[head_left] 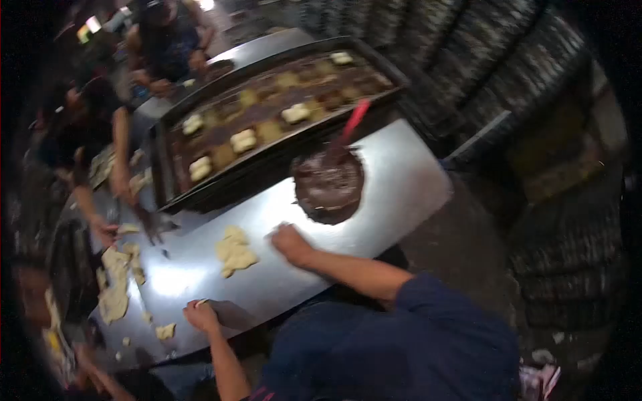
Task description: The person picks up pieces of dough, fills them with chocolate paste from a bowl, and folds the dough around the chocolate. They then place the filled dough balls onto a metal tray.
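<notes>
My left hand [202, 315] is closed near the front edge of the metal table [408, 180], with a small pale bit of dough showing at its fingertips. My right hand [291, 244] is curled on or just above the table; what it holds, if anything, is hidden. Between and beyond my hands lies a flattened, uneven piece of dough [235, 252]. Behind my right hand sits a bowl of dark brown, chocolate-like filling [328, 184], with a red-handled spatula [357, 119] standing in it. A small dough scrap [165, 331] rests left of my left hand.
A large dark baking tray [267, 144] holding several pale dough pieces [295, 113] stands behind the bowl. More dough [115, 287] lies on the table's left. Other people's hands [103, 229] work there. Stacked dark trays [495, 60] stand at the right.
</notes>
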`<action>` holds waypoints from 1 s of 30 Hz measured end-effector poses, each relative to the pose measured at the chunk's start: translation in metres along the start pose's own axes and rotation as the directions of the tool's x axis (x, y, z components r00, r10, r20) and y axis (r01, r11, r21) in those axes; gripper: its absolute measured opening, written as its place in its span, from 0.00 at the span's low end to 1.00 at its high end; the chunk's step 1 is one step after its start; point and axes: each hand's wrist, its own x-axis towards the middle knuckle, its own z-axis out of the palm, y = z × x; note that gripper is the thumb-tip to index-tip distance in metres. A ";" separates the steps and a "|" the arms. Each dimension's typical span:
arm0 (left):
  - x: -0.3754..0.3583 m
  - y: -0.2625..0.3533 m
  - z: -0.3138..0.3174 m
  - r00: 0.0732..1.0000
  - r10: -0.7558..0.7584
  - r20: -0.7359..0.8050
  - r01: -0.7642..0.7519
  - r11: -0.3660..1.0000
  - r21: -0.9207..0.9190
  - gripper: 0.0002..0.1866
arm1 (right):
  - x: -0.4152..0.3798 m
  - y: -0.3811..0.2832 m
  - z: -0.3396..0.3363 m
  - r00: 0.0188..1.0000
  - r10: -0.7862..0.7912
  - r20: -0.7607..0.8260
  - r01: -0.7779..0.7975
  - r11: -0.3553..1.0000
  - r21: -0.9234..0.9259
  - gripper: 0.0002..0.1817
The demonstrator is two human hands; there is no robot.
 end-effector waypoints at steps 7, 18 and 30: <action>-0.023 0.019 -0.005 0.990 0.084 -0.117 -0.121 0.926 -0.357 0.10 | -0.045 -0.084 -0.068 0.978 -0.199 -0.068 0.196 0.979 -0.056 0.10; -0.028 0.006 0.004 0.976 0.215 0.024 -0.205 0.956 -0.211 0.12 | -0.053 -0.082 -0.068 0.987 -0.158 0.040 0.160 0.986 -0.049 0.14; -0.023 0.026 -0.001 0.904 0.418 0.094 -0.408 0.907 -0.108 0.14 | -0.049 -0.081 -0.075 0.945 0.326 0.006 -0.317 0.917 0.243 0.07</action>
